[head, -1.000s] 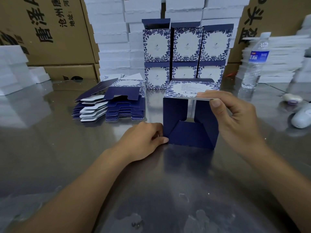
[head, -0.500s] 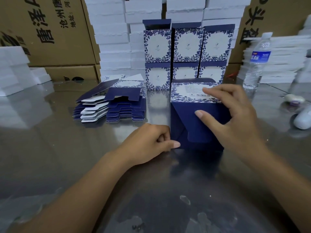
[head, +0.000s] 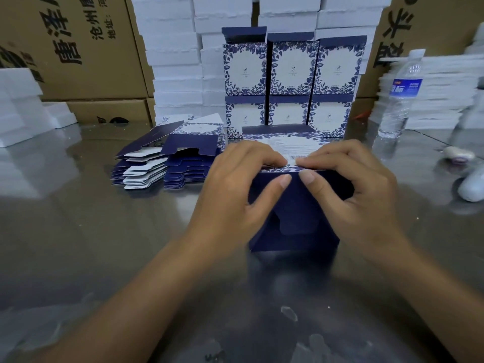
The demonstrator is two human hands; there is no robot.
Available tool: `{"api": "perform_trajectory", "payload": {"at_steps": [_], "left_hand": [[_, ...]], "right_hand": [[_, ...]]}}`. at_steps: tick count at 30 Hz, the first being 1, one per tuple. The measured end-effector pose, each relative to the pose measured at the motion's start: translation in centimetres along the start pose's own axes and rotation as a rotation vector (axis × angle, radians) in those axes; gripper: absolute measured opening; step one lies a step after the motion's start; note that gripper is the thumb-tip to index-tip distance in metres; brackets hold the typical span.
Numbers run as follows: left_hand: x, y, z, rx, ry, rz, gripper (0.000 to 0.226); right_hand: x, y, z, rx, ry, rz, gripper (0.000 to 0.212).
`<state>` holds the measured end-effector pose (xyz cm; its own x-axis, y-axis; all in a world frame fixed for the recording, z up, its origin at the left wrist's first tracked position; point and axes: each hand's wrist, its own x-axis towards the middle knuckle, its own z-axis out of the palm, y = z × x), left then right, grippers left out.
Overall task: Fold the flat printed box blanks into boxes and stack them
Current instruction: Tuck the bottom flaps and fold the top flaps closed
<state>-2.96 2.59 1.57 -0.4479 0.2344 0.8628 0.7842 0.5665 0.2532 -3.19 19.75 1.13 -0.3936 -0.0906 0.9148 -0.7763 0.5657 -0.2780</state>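
A dark blue printed box [head: 293,239] stands on a reflective metal table [head: 104,244], at the centre, its plain blue folded end facing the viewer and its floral, labelled side facing up; both hands grip its upper near edge; the left hand [head: 230,189] curls over the left part of that edge, fingers bent onto the printed top and thumb [head: 277,183] pressed against the blue front panel; the right hand [head: 356,189] mirrors it on the right, fingers bent on top, thumb [head: 311,179] on the front, the two thumbs nearly meeting; a tucked flap shows lower on the front; just behind the box, a block of finished boxes [head: 290,74] stands three wide and two high; to the left, near the left hand, lies a fanned pile of flat box blanks [head: 167,166], its ragged edges pointing toward the viewer; a water bottle [head: 400,98] stands to the right rear, well apart; rounded white objects [head: 471,184] sit at the right edge; white foam stacks [head: 178,61] and brown cartons [head: 78,48] line the back; bare tabletop spreads in front of the box and to the left of the left forearm.
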Motion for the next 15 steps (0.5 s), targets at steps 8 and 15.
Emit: {"api": "perform_trajectory", "payload": {"at_steps": [8, 15], "left_hand": [[-0.3, 0.3, 1.0, -0.073, 0.131, -0.022, 0.018], [-0.2, 0.3, 1.3, -0.083, 0.148, -0.033, 0.018]], "right_hand": [[-0.1, 0.0, 0.5, 0.025, 0.062, -0.021, 0.006], [-0.1, 0.2, 0.7, 0.0, 0.08, -0.029, 0.013]]}}
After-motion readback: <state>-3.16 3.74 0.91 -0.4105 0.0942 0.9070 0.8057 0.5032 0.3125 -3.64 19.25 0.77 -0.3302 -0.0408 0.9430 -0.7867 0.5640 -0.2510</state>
